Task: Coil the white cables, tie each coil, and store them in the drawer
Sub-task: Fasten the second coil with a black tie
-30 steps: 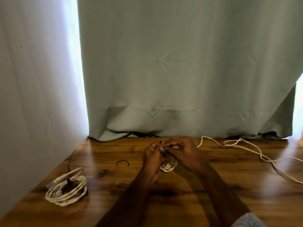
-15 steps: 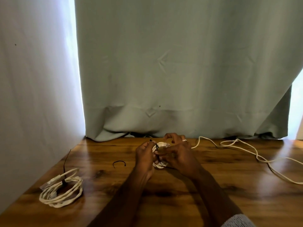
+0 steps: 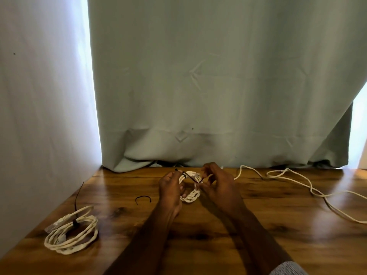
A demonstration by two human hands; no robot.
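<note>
A small white cable coil stands upright between my hands above the wooden table. My left hand grips the coil's left side. A black tie crosses the top of the coil, and my right hand pinches its right end. At the front left lies a larger white coil, bound with a black tie whose tail sticks up. A loose white cable trails across the table's right side. No drawer is in view.
A spare black tie lies curved on the table, left of my hands. A grey-green curtain hangs along the table's back edge. A white wall closes the left side.
The coil has turned upright between my hands and now shows its ring. My right hand has drawn the black tie's end out to the right across the coil.
</note>
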